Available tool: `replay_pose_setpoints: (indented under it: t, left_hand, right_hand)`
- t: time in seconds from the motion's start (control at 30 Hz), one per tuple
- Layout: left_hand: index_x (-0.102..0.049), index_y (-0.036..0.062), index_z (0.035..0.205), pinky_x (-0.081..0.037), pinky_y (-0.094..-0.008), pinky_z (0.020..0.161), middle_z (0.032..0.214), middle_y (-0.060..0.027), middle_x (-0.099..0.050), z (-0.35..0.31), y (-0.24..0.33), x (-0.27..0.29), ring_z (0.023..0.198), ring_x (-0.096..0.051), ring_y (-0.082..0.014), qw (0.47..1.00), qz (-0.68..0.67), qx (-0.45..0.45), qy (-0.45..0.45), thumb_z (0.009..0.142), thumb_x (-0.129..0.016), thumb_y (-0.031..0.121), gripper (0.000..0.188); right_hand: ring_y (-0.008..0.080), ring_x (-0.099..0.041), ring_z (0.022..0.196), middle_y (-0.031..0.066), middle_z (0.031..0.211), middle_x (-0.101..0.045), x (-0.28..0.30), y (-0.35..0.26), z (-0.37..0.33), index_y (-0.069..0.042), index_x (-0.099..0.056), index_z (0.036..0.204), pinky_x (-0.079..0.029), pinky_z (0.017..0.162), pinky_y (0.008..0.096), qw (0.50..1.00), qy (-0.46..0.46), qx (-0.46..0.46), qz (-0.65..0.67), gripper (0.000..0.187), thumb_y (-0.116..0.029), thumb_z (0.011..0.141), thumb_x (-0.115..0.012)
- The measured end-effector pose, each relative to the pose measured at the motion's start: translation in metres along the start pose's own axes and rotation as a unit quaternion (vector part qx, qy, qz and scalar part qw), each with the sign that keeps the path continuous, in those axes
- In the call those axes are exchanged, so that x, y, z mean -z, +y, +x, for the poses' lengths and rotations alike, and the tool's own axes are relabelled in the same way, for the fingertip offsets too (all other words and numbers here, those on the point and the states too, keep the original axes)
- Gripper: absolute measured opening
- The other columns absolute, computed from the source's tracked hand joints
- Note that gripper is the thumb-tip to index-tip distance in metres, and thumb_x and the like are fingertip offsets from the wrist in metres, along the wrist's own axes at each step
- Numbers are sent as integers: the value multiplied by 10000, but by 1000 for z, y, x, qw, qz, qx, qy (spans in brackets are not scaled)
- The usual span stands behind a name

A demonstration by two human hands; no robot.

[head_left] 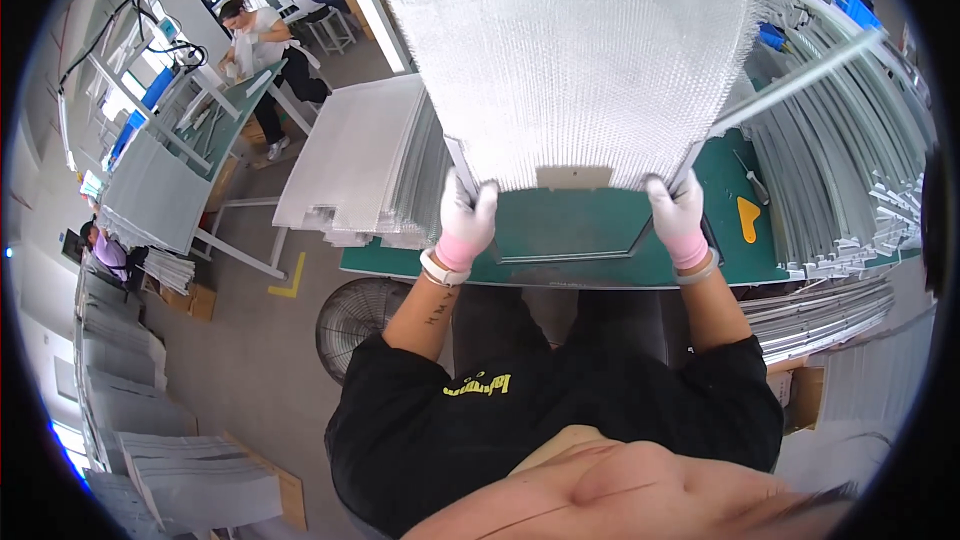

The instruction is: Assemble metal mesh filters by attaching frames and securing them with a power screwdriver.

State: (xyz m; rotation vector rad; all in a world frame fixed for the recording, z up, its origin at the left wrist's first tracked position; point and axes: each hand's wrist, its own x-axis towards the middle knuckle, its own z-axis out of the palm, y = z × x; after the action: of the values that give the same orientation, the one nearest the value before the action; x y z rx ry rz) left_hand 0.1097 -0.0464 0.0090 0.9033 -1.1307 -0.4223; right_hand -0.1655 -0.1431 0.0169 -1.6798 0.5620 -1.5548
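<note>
A large silvery mesh panel (570, 60) stretches away in front of me, with a tan rectangular patch (575, 177) at its near edge. Beyond that edge, a thin metal frame (565, 258) shows against the green tabletop. My left hand (467, 222), in a white and pink glove, is closed around the frame's left side bar beside the panel's corner. On the opposite side bar, my right hand (677, 217) is closed in a matching glove. The palms hide parts of both bars.
Stacked pale panels (350, 155) stand left of the green table (395, 258). On the right lie a screwdriver (752, 178), a yellow tool (748, 219) and many metal strips (840, 140). A fan (360, 325) stands on the floor. A co-worker (262, 50) is at another table.
</note>
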Motion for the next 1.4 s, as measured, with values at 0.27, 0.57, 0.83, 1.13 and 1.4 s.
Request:
replay_pose_setpoints:
  t: [0.27, 0.57, 0.83, 1.13, 1.4]
  left_hand:
    - [-525, 11, 1319, -481, -331, 947, 1169, -85, -619, -4, 0, 35, 1061, -593, -161, 961, 208, -15, -183, 904, -656, 92, 443]
    - [-625, -13, 1118, -364, -172, 595, 831, 32, -604, 35, 60, -13, 657, -432, -23, 999, 21, -44, 22, 904, -658, -28, 217]
    - [-627, -29, 1094, -479, -211, 667, 904, -57, -705, 6, 23, 2, 729, -574, -41, 998, 32, 56, 9, 901, -708, 49, 223]
    - [-572, -38, 1249, -493, -271, 906, 1151, -69, -687, -49, -30, 19, 1027, -635, -118, 996, -10, 89, -21, 931, -701, 108, 374]
    - [-657, -32, 1146, -492, -342, 915, 1174, -124, -650, 29, 63, 34, 1052, -625, -220, 997, 22, -18, -77, 833, -768, 232, 424]
  right_hand:
    - [114, -637, 867, 43, 960, -700, 18, -21, 3, 64, -630, 1133, -521, 817, 302, 997, -57, -41, -13, 268, -41, 886, -640]
    - [48, -542, 845, 18, 993, -665, 3, -18, 39, 38, -616, 1112, -451, 773, 223, 991, 120, 11, -58, 180, -75, 972, -623]
    - [99, -584, 1061, 63, 1176, -659, 11, -5, 10, 44, -542, 1299, -451, 952, 271, 998, -18, -50, 35, 356, -95, 980, -617]
    - [156, -578, 1151, 104, 1262, -626, 8, 50, -50, 46, -492, 1330, -443, 1004, 312, 993, -11, -111, 31, 393, -95, 979, -600]
    - [129, -610, 916, 111, 1061, -649, 44, -26, 43, 37, -510, 1321, -482, 799, 237, 994, -39, -92, 53, 365, -168, 1020, -522]
